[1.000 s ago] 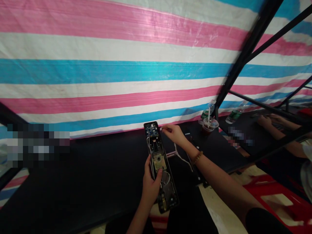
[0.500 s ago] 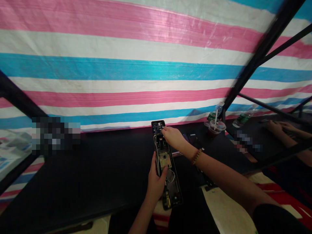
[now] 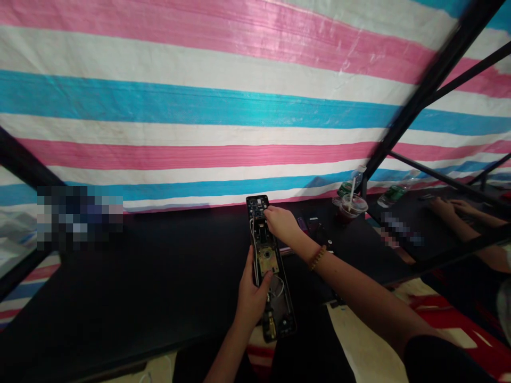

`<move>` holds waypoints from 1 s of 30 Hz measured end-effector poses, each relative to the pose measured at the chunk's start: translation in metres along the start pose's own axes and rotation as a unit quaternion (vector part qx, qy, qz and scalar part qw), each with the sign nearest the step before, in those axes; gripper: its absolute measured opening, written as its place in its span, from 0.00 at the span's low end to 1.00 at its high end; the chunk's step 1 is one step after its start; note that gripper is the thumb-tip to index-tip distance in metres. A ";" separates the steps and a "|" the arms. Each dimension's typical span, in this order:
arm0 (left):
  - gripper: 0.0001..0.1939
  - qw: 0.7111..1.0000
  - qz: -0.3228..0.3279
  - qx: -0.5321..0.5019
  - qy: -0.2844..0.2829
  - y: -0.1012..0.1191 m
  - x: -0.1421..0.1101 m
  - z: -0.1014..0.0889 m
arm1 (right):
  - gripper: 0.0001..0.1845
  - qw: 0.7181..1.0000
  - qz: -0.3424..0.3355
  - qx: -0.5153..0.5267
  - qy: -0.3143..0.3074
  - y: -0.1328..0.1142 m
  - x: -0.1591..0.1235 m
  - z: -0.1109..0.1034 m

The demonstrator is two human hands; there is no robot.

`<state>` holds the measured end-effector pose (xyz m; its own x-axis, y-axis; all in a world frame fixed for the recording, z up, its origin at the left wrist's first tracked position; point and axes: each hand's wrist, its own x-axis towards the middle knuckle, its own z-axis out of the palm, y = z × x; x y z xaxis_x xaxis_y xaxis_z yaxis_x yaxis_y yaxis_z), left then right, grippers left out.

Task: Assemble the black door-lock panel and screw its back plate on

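Labels on bottles: the near bottle (image 3: 345, 188) and the farther bottle (image 3: 390, 197) carried green labels, with writing too small for reading
Device place: the open black device (image 3: 268, 259) lay lengthwise before the person, its upper end towards the striped sheet (image 3: 199, 101), its lower end near the table's front edge
Left hand: this hand (image 3: 252, 295) was clamped on the device's left side, thumb over the inside
Right hand: this other hand (image 3: 284, 226) bent its fingers down at the circuit board (image 3: 256, 207); whether fingertips were closed on something, I could not tell
Room: the black table (image 3: 159, 282) stretched widely leftward; rightward stood a cup (image 3: 352, 206)
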<state>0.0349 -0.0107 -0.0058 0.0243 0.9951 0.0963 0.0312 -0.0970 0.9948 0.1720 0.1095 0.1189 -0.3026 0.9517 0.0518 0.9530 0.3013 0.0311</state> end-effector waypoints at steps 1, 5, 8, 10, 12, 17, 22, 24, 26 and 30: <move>0.40 1.000 0.001 -0.002 0.001 0.001 0.000 0.000 | 0.13 1.000 0.003 0.000 0.000 -0.001 0.000 0.000; 0.39 1.000 0.020 -0.016 -0.001 0.004 -0.006 0.002 | 0.14 1.000 0.003 0.008 0.013 -0.002 -0.006 -0.002; 0.39 0.999 0.026 -0.033 -0.003 0.004 -0.010 0.002 | 0.13 1.000 0.004 0.022 0.020 0.003 -0.010 0.003; 0.39 0.999 0.031 -0.034 -0.003 0.003 -0.011 0.001 | 0.13 0.999 0.009 0.033 0.022 0.006 -0.009 0.009; 0.40 0.999 0.037 -0.026 -0.004 0.003 -0.012 0.000 | 0.13 0.999 0.016 0.035 0.038 0.006 -0.007 0.012; 0.38 0.999 0.039 -0.012 -0.003 0.008 -0.011 -0.001 | 0.15 0.995 0.033 0.081 0.056 0.003 -0.012 0.016; 0.33 0.998 0.053 0.011 0.019 0.016 -0.015 -0.004 | 0.29 0.954 0.061 0.275 0.099 0.015 -0.055 0.042; 0.29 0.995 0.052 0.035 0.080 0.025 -0.022 -0.002 | 0.29 0.927 0.100 0.350 0.095 0.016 -0.083 0.052; 0.22 0.990 0.056 0.039 0.124 0.040 -0.033 0.002 | 0.28 0.879 0.111 0.457 0.082 0.011 -0.109 0.054; 0.19 0.994 -0.024 -0.095 0.037 0.073 -0.052 0.017 | 0.26 0.810 0.100 0.574 0.059 -0.007 -0.149 0.035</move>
<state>0.0532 -0.0696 0.0617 -0.0462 0.9980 0.0438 -0.1593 -0.0506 0.9859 0.2110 -0.0327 0.0756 -0.0751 0.9965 0.0372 0.3472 0.0611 -0.9358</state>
